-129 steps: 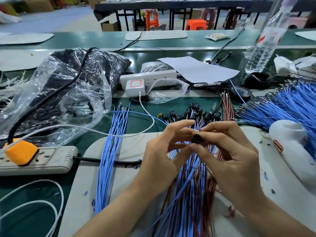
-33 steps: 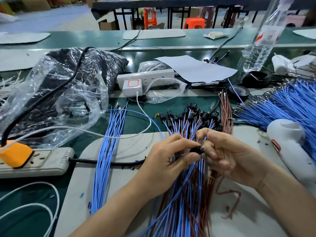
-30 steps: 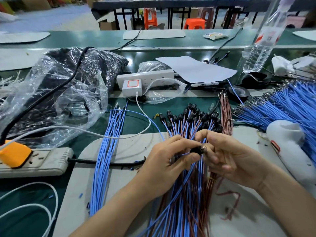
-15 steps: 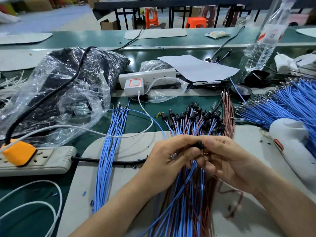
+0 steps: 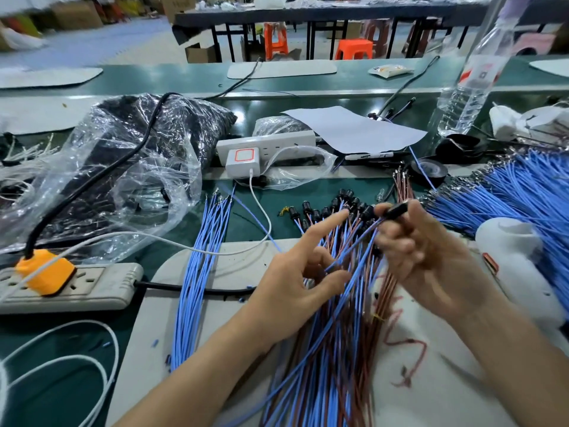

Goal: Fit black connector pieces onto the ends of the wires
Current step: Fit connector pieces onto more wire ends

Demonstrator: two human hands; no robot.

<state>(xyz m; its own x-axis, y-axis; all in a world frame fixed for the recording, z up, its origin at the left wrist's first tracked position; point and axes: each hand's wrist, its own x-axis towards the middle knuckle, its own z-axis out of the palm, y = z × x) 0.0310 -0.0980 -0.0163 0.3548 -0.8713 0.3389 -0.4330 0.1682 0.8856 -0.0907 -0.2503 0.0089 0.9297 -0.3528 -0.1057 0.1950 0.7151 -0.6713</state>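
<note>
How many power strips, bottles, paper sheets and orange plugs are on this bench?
Power strips: 2
Bottle: 1
Paper sheet: 1
Orange plug: 1
Total: 5

— What sort of place do you work in?

— A wiring assembly workshop. My surface [image 5: 317, 188] is a long green factory bench, heaped with bundles of blue wires [image 5: 517, 192], a row of black connectors [image 5: 326, 208] and a plastic bag [image 5: 129, 143] of dark parts.

— And around you?

— A power strip [image 5: 101, 285] beside my work, another long table [image 5: 308, 15] behind, orange stools [image 5: 354, 49], and cardboard boxes [image 5: 197, 53] on the floor.
</note>
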